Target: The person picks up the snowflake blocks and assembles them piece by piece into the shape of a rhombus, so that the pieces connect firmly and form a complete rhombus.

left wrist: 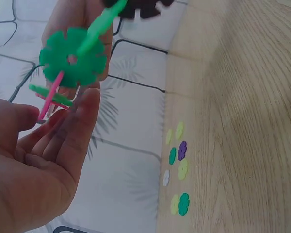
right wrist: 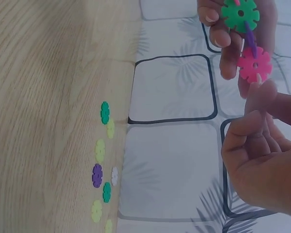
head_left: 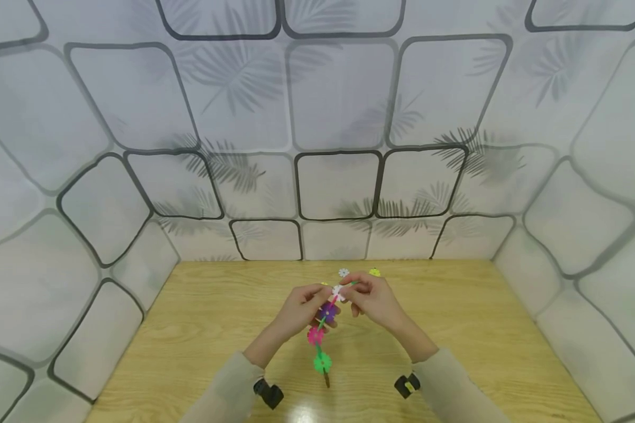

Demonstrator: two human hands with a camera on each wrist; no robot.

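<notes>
A chain of slotted plastic snowflake discs hangs from my left hand (head_left: 296, 311), joined edge to edge. In the head view a purple disc (head_left: 327, 313), a pink disc (head_left: 315, 336) and a green disc (head_left: 323, 363) run down toward me, ending in a brownish disc (head_left: 326, 380) seen edge-on. My left thumb and fingers grip the chain's upper end. Opposite, my right hand (head_left: 374, 299) pinches a white disc (head_left: 338, 293) at that end. The right wrist view shows its fingertips right at the rim of a pink disc (right wrist: 254, 64), mostly covering the white piece.
Beyond the hands, loose snowflake discs lie on the wooden table (head_left: 190, 352): a purple one (right wrist: 97, 175), a white one (right wrist: 114, 175), and several green and yellow ones. Patterned cloth walls (head_left: 338, 182) enclose the table at the back and both sides.
</notes>
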